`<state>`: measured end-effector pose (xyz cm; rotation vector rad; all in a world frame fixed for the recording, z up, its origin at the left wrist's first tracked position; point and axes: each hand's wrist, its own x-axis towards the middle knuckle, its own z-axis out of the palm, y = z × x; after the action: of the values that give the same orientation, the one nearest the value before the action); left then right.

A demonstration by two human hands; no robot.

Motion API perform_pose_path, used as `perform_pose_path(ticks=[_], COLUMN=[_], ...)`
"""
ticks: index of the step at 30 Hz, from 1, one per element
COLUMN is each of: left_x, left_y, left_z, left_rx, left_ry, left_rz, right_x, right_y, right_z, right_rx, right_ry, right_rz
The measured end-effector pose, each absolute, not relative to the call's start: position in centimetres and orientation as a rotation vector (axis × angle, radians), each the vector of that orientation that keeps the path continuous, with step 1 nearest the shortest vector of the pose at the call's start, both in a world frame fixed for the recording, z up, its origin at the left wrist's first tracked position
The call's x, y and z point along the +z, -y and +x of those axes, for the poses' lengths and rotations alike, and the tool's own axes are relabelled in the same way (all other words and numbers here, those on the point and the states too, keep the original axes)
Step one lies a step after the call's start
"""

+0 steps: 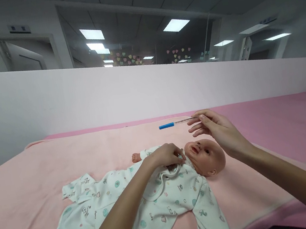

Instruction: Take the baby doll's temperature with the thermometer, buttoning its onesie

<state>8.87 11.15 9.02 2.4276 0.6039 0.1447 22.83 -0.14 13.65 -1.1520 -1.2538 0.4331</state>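
Lying face up with its head turned slightly to the far side, the doll served as the reference for all positions. Its white printed garment covered the torso, arms and legs, with a loose, trimmed flap bunched at the chest. The left hand rested over the upper chest of the doll, palm down, fingers curled and touching the cloth by the collar; whether it gripped the cloth could not be determined. The right hand was raised above and slightly beyond the head of the doll, grasping the end of a thermometer-like rod between thumb and forefinger, the remaining fingers loosely bent. This rod was held nearly level above the doll, apart from the body, with its blue end pointing toward the foot side and its clear shaft running back to the grip. Beneath the doll, a pale pink blanket was spread; a deeper pink mat extended past the blanket on the head side of the doll. Beyond the doll stood a low white partition. Farther beyond and higher than the doll, a dark glass window carried heart-shaped stickers and showed bright rectangular lights.
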Motion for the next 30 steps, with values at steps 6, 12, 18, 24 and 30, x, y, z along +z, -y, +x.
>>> perform_pose_path(ticks=[6, 12, 18, 24, 30], left_x=[9.2, 9.6, 9.9, 9.9, 10.2], left_y=[-11.4, -11.7, -12.0, -12.1, -12.2], left_z=[8.9, 8.6, 8.4, 8.5, 8.3], left_rx=[0.119, 0.058, 0.027, -0.028, -0.07], left_ry=[-0.606, -0.608, -0.564, -0.531, -0.51], left_rz=[2.298, 2.196, 2.198, 2.146, 2.117], right_x=[8.5, -0.7, -3.6, -3.6, -4.2], right_y=[4.6, 8.7, 7.5, 7.2, 7.1], right_z=[24.5, 28.1, 30.3, 30.1, 30.2], right_rx=[-0.045, -0.077, -0.297, -0.516, -0.74], right_ry=[1.171, 0.999, 0.987, 1.024, 0.995], right_rz=[-1.312, -1.539, -2.112, -2.536, -2.568])
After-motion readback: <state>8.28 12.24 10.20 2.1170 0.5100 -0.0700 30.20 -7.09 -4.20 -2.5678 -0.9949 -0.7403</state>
